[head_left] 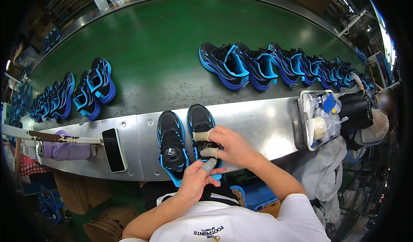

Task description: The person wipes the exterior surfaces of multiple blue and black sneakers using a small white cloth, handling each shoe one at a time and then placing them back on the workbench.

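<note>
Two black sneakers with blue trim stand side by side on the metal ledge in front of me, toes pointing away. The left sneaker (pixel 171 132) has a round dial on its tongue, and neither hand touches it. My right hand (pixel 230 146), with pale wraps on thumb and forefinger, grips the right sneaker (pixel 199 117) around the tongue, partly covering its dial. At that shoe's heel opening, my left hand (pixel 195 182) is closed on the collar, its thumb wearing a grey wrap. What lies between the left fingers is partly hidden.
A green conveyor belt (pixel 159 35) carries rows of similar sneakers (pixel 254 65) left and right. On the ledge are a phone (pixel 114 149), a purple bottle (pixel 71 147) and a tray (pixel 310 141) of plastic bags. Cardboard boxes (pixel 81 192) stand below. A co-worker's arm (pixel 358 79) shows far right.
</note>
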Motion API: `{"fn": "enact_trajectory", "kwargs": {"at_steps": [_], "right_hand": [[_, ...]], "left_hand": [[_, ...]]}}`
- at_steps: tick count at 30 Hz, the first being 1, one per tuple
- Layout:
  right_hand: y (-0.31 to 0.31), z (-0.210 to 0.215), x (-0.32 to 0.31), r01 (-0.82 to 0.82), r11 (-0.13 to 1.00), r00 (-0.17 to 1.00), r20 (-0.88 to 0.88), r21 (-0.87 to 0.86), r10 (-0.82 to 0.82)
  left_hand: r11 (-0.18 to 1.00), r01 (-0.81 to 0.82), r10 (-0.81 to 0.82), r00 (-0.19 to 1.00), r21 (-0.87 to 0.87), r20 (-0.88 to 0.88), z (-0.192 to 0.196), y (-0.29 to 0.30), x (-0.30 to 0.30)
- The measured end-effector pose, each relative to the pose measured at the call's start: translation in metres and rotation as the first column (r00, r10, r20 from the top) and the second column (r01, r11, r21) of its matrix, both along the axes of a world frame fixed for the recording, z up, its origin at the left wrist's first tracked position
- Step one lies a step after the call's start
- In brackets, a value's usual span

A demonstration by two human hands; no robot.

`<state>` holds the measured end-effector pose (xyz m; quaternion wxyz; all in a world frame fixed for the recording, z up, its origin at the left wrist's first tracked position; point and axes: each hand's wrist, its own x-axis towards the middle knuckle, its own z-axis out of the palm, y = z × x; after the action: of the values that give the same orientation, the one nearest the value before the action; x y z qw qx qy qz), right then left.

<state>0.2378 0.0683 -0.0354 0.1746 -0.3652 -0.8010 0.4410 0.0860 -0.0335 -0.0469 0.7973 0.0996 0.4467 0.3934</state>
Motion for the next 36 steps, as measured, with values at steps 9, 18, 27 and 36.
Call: {"fn": "enact_trajectory", "kwargs": {"at_steps": [9, 18, 27, 36], "right_hand": [[0.002, -0.008, 0.010, -0.036, 0.978, 0.999, -0.004, 0.203, 0.038], [0.004, -0.004, 0.010, -0.042, 0.994, 0.995, -0.089, 0.100, 0.051], [0.011, 0.000, 0.007, -0.103, 0.992, 0.986, -0.139, -0.077, 0.092], [0.016, -0.018, 0.002, -0.063, 0.998, 0.985, -0.161, 0.025, 0.066]], "left_hand": [[0.999, -0.034, 0.034, 0.999, -0.012, -0.038, 0.005, 0.004, 0.012], [1.000, 0.006, -0.007, 0.999, -0.020, -0.043, 0.003, 0.004, 0.010], [0.998, 0.032, -0.040, 0.984, -0.050, -0.171, 0.013, 0.011, -0.005], [0.997, 0.048, -0.059, 0.978, -0.058, -0.198, 0.009, 0.016, -0.008]]}}
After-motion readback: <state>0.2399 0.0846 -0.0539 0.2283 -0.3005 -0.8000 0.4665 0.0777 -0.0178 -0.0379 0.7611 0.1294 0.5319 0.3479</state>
